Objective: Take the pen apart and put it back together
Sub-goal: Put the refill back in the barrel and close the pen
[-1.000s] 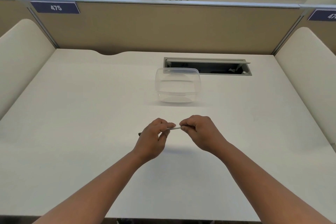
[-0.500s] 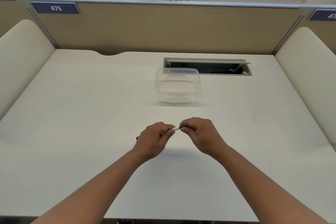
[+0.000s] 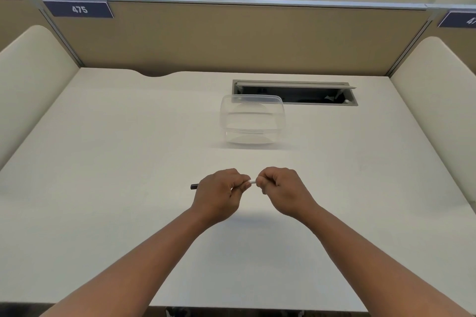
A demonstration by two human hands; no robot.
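Both hands hold a thin pen [image 3: 253, 181] level above the white desk [image 3: 128, 188]. My left hand [image 3: 220, 194] is closed around most of its barrel, and a dark end [image 3: 194, 186] sticks out past that hand to the left. My right hand [image 3: 282, 189] pinches the other end. Only a short white piece of the pen shows in the small gap between the two hands. The rest of the pen is hidden by my fingers.
A clear plastic container [image 3: 252, 121] stands on the desk beyond my hands. Behind it is an open cable hatch [image 3: 296, 92] set into the desk. Tan partition walls and cream side panels enclose the desk.
My hands have drawn closer together, so less of the white pen shows between them. The dark end at the left sticks out a little more.
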